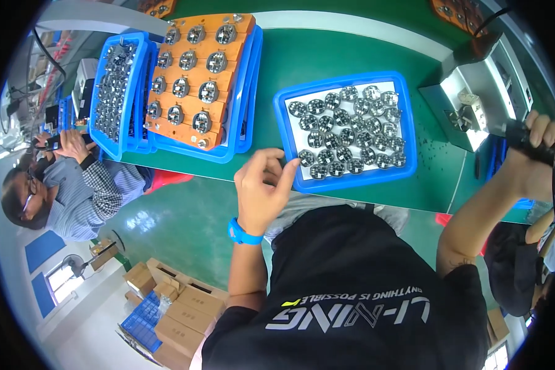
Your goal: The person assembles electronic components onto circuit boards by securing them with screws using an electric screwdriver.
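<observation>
My left hand (262, 185), with a blue wristband, is at the near left corner of a blue tray (407, 123). Its fingers are loosely bent and apart from the thumb, whose tip lies over the tray's rim; I see nothing held between them. Rows of small round metal and black parts (344, 136) stand on the tray's white liner. Raised at the far right, my right hand (539, 139) is closed around a black handle-like tool (527, 143); the picture's dark rim hides part of it.
Left of the tray, an orange fixture board (191, 80) bearing round parts lies on stacked blue trays. Another blue bin (114, 92) holds many small parts. A metal box-like device (475, 98) stands at right. A co-worker (61, 185) sits at left, and cardboard boxes (188, 320) are behind.
</observation>
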Demonstrator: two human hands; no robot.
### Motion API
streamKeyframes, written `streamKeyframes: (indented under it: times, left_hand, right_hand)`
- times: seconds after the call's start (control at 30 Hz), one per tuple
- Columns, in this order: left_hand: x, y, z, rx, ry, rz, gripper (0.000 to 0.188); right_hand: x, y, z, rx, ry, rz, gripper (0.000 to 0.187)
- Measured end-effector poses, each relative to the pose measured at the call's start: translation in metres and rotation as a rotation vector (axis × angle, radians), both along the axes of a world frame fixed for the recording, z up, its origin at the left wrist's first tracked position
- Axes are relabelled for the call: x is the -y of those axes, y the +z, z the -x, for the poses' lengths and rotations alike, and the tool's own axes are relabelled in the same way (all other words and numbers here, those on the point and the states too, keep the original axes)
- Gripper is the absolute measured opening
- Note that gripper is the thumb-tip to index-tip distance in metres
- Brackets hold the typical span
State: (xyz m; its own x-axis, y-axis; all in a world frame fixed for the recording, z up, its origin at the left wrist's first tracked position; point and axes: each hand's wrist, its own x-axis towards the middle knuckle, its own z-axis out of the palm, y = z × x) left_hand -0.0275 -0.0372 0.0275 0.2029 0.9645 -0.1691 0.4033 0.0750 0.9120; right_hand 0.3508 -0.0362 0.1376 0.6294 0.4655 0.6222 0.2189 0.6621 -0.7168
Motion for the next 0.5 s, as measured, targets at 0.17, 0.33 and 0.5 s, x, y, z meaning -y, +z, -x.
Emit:
streamKeyframes:
  times: [0.17,0.33,0.5]
  left_hand:
    - [-0.013,-0.004,-0.019,-0.214,-0.014,-0.665,0.035]
    - [-0.027,-0.008,-0.024,-0.306,-0.199,-0.659,0.032]
    - [-0.030,-0.020,-0.020,-0.275,-0.223,-0.657,0.028]
  right_hand:
    - [0.077,-0.039,-0.050,-0.138,-0.008,0.118,0.104]
    - [0.048,-0.045,0.003,-0.069,-0.060,0.001,0.092]
    - [0.034,-0.036,0.005,-0.001,-0.127,0.006,0.090]
